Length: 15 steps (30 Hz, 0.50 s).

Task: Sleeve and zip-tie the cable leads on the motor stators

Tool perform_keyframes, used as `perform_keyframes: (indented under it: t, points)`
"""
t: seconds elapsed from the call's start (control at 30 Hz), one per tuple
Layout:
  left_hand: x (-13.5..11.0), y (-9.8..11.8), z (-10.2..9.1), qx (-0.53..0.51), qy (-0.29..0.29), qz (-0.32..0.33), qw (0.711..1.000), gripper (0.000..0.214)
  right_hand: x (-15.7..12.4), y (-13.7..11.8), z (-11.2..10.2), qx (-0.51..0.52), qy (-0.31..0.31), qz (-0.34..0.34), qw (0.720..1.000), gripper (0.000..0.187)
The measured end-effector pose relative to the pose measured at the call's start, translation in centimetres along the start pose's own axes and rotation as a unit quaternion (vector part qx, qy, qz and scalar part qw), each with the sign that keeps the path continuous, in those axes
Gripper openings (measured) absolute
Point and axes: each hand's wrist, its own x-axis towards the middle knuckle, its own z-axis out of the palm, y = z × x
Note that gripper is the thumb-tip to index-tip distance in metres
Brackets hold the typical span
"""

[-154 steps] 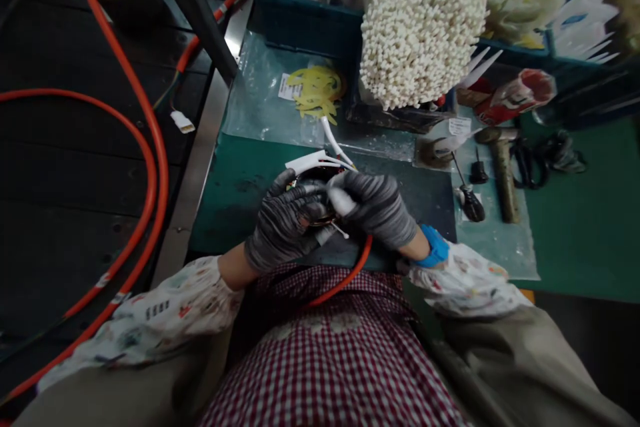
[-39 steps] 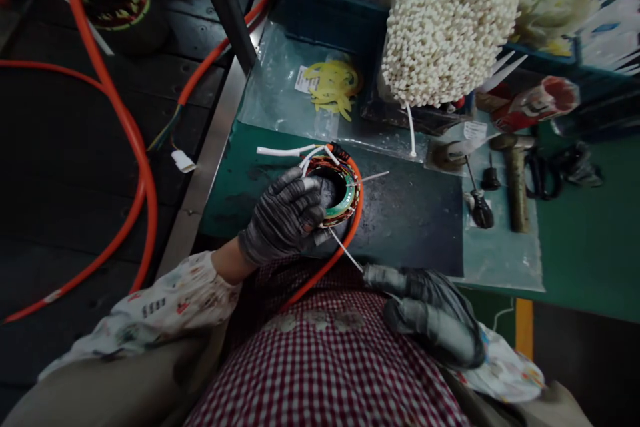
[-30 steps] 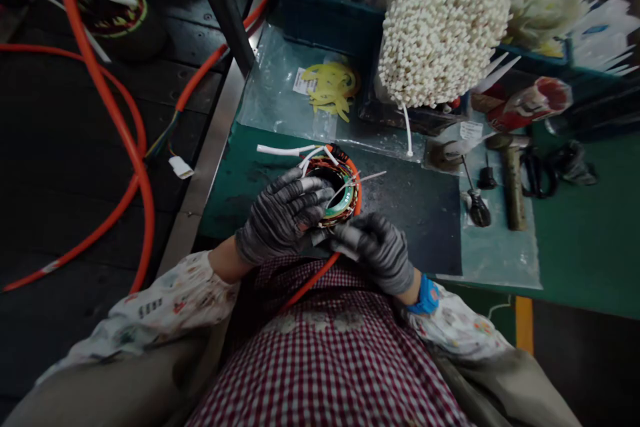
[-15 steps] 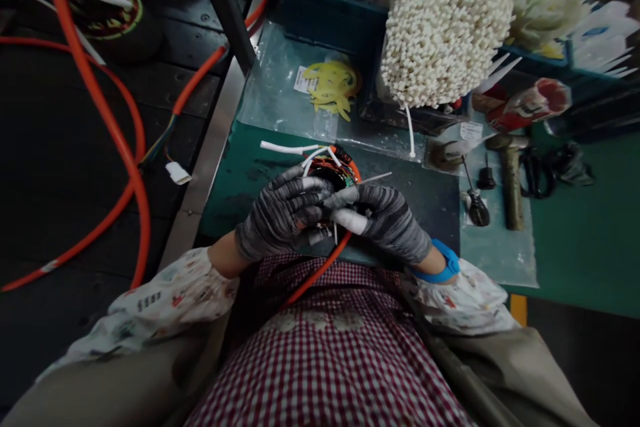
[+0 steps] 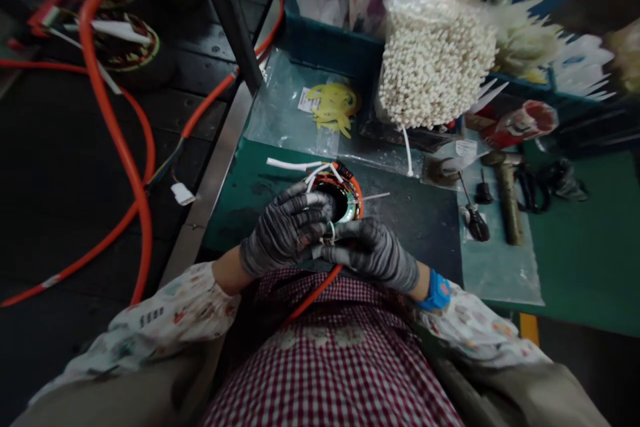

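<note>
Clasping the wound ring [image 5: 343,195] by its rim, the left hand [image 5: 283,237] holds it at the bench's [image 5: 235,183] front left corner. The right hand [image 5: 373,255] pinches a white tie [image 5: 331,231] at its near side.

Green bench [image 5: 585,247] with black mat [image 5: 415,227], clear plastic sheet [image 5: 285,113], hammer [image 5: 507,197], screwdriver [image 5: 473,217], scissors [image 5: 533,183]
</note>
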Motion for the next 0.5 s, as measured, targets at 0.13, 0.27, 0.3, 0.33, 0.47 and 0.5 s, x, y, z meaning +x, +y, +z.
perform_keyframes:
  t: [0.13,0.27,0.3,0.33,0.47,0.5]
  points:
    - [-0.3,-0.1,0.0,0.0,0.001,-0.008,1.0,0.019,-0.3,0.0,0.6,-0.041,-0.022,-0.139,0.989,0.008]
    - [-0.6,-0.6,0.4,-0.011,0.017,0.006,1.0,0.015,2.5,-1.7,2.1,-0.012,0.016,-0.006,1.0,0.016]
    - [-0.6,-0.6,0.6,-0.009,0.026,0.008,1.0,0.015,3.3,-2.1,2.6,0.003,0.056,0.052,0.997,0.018]
    - [-0.6,-0.5,0.7,-0.009,0.035,0.006,0.999,0.015,3.9,-2.3,2.9,0.009,0.097,0.084,0.992,0.018]
    - [-1.7,0.2,0.2,-0.069,0.05,-0.058,0.995,0.013,2.5,-0.7,1.7,-0.028,0.213,0.075,0.974,0.02]
    - [-2.2,0.4,-0.2,-0.088,0.072,-0.106,0.988,0.016,1.3,0.2,0.4,-0.052,0.249,0.077,0.964,0.022]
